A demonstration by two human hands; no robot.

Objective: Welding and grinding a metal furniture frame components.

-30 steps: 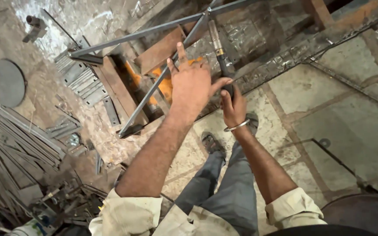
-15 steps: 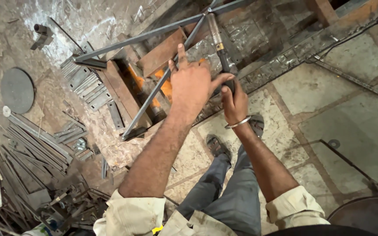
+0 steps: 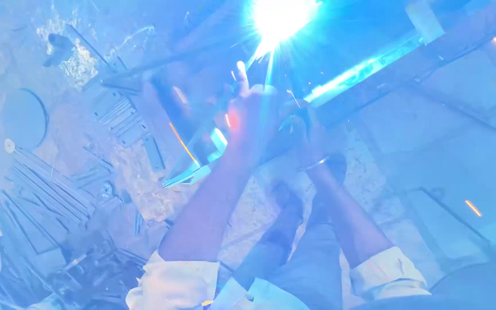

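A blinding white-blue welding arc [image 3: 279,17] burns at the joint of a frame made of thin metal bars [image 3: 193,166]. My left hand [image 3: 254,112] is raised just below the glare, fingers apart and one pointing up, holding nothing that I can see. My right hand [image 3: 308,135], with a bangle at the wrist, is closed on the dark handle of the welding electrode holder [image 3: 294,109], which points up toward the arc. A long steel bar [image 3: 368,66] runs from the arc to the upper right. Blue light washes out most detail.
Piles of metal strips [image 3: 47,189] and flat offcuts [image 3: 116,112] lie on the floor at left, beside a round metal disc [image 3: 24,117]. My legs and shoes [image 3: 285,198] stand on stone slabs. Sparks [image 3: 472,208] fly at right. A dark round object [image 3: 477,281] is at bottom right.
The welding arc has lit, and blue-white glare now floods the view with sparks flying. Both hands have stayed at the frame's joint.
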